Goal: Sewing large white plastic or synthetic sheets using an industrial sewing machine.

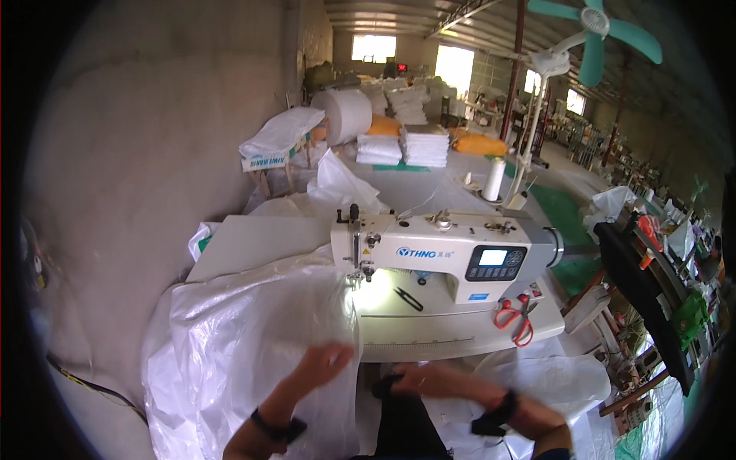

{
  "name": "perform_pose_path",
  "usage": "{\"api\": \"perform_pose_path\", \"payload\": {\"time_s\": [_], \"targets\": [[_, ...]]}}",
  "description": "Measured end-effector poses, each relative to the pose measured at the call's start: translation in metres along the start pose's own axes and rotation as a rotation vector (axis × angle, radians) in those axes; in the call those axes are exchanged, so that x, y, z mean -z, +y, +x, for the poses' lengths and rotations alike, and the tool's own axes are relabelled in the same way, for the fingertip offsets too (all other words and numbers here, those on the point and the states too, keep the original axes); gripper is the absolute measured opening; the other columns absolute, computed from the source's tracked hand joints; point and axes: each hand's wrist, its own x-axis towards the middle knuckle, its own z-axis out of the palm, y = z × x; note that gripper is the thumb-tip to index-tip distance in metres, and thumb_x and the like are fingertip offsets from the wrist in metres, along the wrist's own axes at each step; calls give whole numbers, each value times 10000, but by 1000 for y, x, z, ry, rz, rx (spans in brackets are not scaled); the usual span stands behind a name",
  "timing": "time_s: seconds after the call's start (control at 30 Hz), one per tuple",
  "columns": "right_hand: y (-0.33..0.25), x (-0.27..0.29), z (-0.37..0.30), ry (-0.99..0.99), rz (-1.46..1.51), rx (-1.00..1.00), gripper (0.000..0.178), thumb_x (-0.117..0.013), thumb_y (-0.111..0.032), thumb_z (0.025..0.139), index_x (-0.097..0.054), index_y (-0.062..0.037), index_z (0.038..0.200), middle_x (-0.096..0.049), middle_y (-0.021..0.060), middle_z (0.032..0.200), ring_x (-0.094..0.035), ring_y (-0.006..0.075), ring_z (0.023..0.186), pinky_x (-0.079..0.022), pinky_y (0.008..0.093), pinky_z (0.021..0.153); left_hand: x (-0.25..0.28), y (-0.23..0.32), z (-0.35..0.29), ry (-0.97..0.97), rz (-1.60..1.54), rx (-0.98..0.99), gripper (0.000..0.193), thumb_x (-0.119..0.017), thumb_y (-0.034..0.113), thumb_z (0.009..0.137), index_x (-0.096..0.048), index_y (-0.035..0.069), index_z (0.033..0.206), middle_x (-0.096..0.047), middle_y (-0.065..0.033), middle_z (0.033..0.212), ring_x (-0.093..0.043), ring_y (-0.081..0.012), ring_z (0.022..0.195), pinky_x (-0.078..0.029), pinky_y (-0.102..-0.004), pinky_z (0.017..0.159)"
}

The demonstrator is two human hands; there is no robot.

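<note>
My left hand [326,363] is over the white plastic sheeting [253,337], close to its right edge. Motion blurs its fingers, so its grip is unclear. Lower right of it, in front of the table edge, my right hand [425,379] reaches leftward above my dark-clothed leg. Its fingers are smeared too. A white sewing machine [429,249] stands just beyond both hands, its lamp lighting the needle area. The sheeting lies left of the needle and hangs off the table front. Black thread snips [409,299] rest on the machine bed, and red-handled scissors [515,322] lie toward its right end.
A white thread cone [494,179] stands behind the machine, near a pole carrying a green-bladed fan [594,31]. Stacked white sheets [424,146] and a large white roll [343,116] are farther back. More white material [544,376] hangs at the right. A wall rises on the left.
</note>
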Motion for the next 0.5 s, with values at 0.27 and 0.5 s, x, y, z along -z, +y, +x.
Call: {"api": "perform_pose_path", "payload": {"time_s": [0.27, 0.5], "targets": [[31, -264, 173, -327, 794, 47, 881, -558, -616, 841, -230, -86, 1464, -386, 166, 1419, -375, 278, 1301, -316, 426, 1056, -38, 40, -143, -649, -138, 315, 270, -613, 298, 887, -692, 71, 1010, -698, -88, 900, -650, -157, 887, -495, -322, 843], [-165, -203, 241, -459, 1387, 667, 533, -429, -446, 974, -439, -65, 1347, -530, 47, 1286, -501, 154, 1153, -390, 327, 983, -41, 32, -204, -616, 19, 381, 341, -588, 328, 868, -645, 87, 1103, -649, -156, 1026, -609, -247, 987, -458, -372, 904]]}}
